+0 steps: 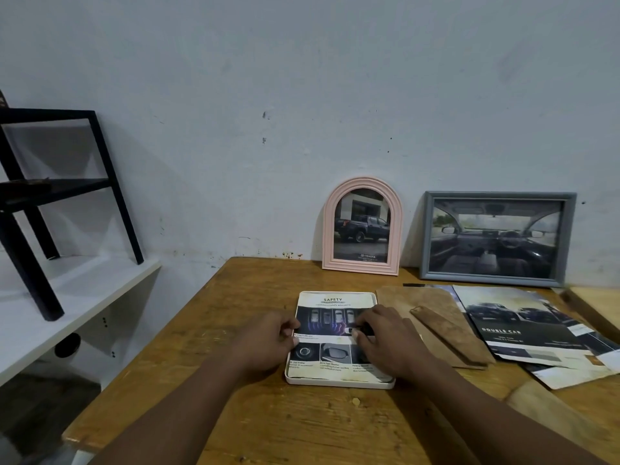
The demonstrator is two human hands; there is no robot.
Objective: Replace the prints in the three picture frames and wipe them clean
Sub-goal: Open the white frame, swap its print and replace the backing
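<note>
Head view: white frame lies flat on the wooden table straight in front of me, with the SAFETY print sitting inside its raised rim.
Step in hand: I judge I am seating or lifting a print in this frame. Which of the two I cannot tell.
Left hand: fingers are curled on the frame's left rim and hold it steady.
Right hand: bent fingertips rest on the middle right of the print. I cannot tell whether they pinch the paper or only press it.
Next move: I would keep the frame pinned with the left hand and square the sheet to the rim. Then the backing board, lying just right of the frame, has to go back on.
Look of the print: pale paper with yellowish stained margins and a dark band showing cars from above. Small pictures with captions run below it. The lower edge looks uneven, so I would handle it gently.
Pink arched frame: it leans on the wall at the back of the table and shows a dark pickup.
Grey frame: it leans just right of the pink one and shows a car cabin.
Loose brochures: they are fanned out right of the backing board.
Wiping: no cloth is in sight, so I judge that part is not yet under way.
</note>
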